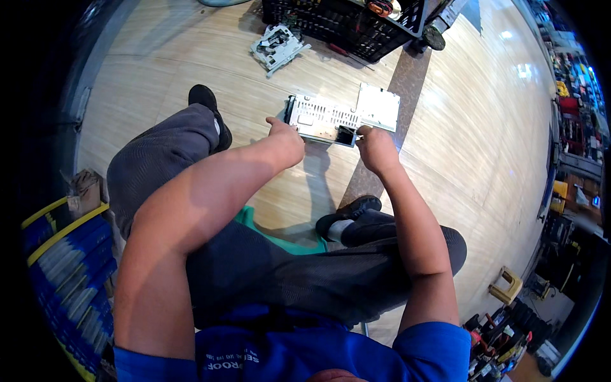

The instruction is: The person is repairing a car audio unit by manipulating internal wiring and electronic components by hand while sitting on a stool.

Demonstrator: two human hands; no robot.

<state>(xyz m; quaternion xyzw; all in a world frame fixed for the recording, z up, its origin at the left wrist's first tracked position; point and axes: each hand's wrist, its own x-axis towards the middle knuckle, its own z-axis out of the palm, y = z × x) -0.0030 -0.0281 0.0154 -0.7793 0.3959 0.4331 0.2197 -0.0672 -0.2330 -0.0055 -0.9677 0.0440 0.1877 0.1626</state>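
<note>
White lettering (232, 361) marked the blue shirt (299, 350) of a person seated above a tiled floor (484, 114), seen from the head camera. A slotted silver metal case (318, 118) lay between both hands, beyond the feet. The left hand (286, 141) met its near left corner, one finger extended; the right hand (377, 149) curled at its near right corner. Whether either gripped it could not be told. A flat silver plate (382, 105) lay just beside the case's right end; farther off, a black crate (331, 28) held an orange-and-black item (380, 6).
</note>
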